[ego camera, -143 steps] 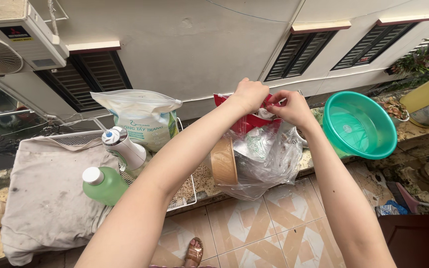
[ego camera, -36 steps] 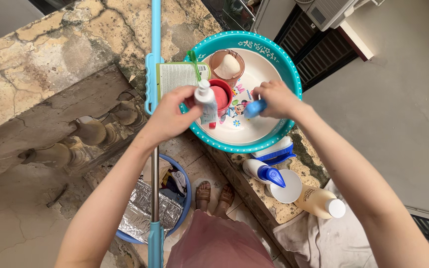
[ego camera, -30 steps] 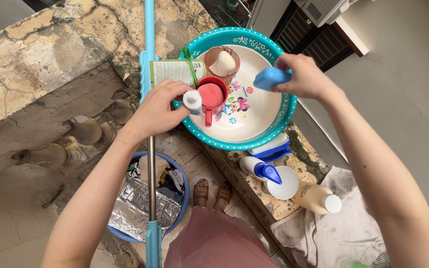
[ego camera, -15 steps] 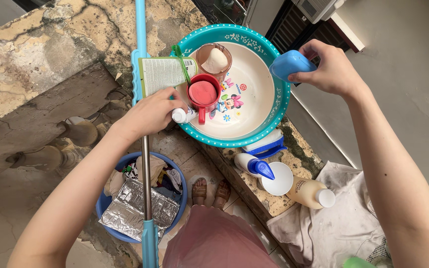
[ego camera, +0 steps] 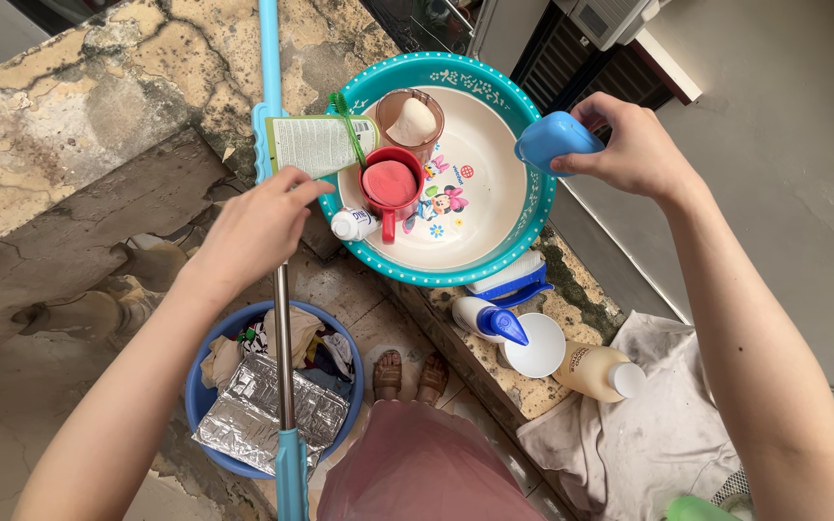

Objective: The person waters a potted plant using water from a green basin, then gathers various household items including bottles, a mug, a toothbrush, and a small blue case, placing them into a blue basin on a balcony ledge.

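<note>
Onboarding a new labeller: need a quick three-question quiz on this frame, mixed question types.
1. True or false: the right hand holds a blue object over the teal basin's rim.
2. What sits inside the basin next to the red mug? A) a clear cup holding a pale lump B) a kettle C) a shoe
3. Fill in: the left hand hovers near the small white ____.

Key: 1 true; 2 A; 3 bottle.
</note>
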